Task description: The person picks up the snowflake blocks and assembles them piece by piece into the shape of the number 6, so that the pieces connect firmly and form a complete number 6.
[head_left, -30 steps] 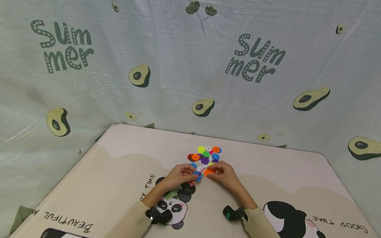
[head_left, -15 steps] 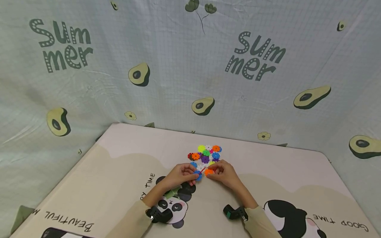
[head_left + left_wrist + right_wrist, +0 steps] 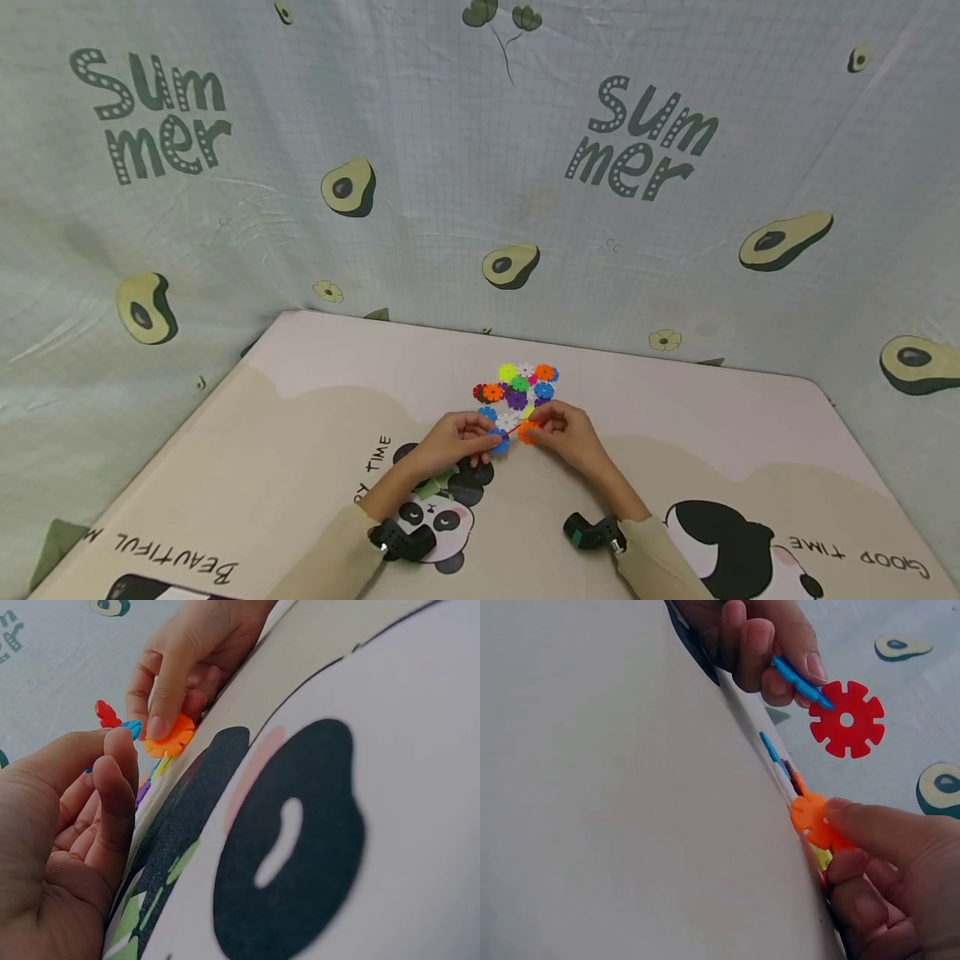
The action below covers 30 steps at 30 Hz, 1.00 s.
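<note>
My left hand (image 3: 457,442) pinches a blue notched plastic disc (image 3: 799,681) between thumb and fingertips. A red notched disc (image 3: 847,720) with a round centre hole is joined at its edge to the blue one and stands crosswise to it. Opposite, my right hand (image 3: 572,435) pinches an orange notched disc (image 3: 814,820) between thumb and finger. In the right wrist view the orange disc is apart from the red one, below it. The left wrist view shows both hands close together, the orange disc (image 3: 169,738) just beyond the blue and red pair.
Several loose flower-shaped discs lie just beyond my hands, among them a purple one (image 3: 517,401), a green one (image 3: 520,383) and a white one (image 3: 507,421). The panda-printed tablecloth (image 3: 337,467) reaches back to a hanging avocado-print curtain (image 3: 427,225).
My right hand has shifted slightly right and away from me with the orange disc. The red disc looks tilted flatter. My left hand stays almost in place.
</note>
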Each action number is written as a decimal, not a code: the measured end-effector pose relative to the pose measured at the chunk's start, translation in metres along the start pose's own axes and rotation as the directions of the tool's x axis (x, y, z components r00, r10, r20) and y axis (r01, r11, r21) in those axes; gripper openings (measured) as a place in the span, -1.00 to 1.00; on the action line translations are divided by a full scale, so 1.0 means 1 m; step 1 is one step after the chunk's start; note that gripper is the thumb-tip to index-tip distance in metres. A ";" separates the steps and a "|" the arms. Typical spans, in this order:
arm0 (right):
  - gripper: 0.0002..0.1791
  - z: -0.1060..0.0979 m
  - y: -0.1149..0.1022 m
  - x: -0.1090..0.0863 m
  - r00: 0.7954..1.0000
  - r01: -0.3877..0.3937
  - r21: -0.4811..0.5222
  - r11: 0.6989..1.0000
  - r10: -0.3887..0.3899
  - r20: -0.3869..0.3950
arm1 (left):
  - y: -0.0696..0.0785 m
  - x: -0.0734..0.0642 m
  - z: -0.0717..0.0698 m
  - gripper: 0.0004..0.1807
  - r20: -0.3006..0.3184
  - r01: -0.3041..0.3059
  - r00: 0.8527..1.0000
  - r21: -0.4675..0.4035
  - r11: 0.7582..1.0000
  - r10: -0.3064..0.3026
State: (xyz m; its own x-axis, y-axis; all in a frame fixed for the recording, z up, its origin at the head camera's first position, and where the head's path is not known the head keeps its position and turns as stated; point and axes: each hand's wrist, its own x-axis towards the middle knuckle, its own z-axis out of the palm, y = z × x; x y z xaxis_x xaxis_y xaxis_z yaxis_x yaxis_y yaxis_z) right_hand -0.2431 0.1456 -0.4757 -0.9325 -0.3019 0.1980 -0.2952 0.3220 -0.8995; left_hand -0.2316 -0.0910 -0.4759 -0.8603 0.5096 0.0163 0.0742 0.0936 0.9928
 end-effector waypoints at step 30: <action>-0.68 -0.001 -0.005 0.001 0.983 -0.170 0.293 0.941 0.181 -0.011 | 0.001 0.001 0.001 -0.80 -0.018 0.000 1.000 0.024 1.000 0.001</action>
State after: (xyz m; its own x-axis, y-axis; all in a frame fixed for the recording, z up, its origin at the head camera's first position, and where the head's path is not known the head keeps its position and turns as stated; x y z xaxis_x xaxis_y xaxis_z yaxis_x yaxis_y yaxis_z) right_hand -0.2428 0.1447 -0.4706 -0.9727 -0.2292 0.0362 -0.0586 0.0917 -0.9941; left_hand -0.2315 -0.0893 -0.4747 -0.8690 0.4944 0.0190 0.0863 0.1137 0.9898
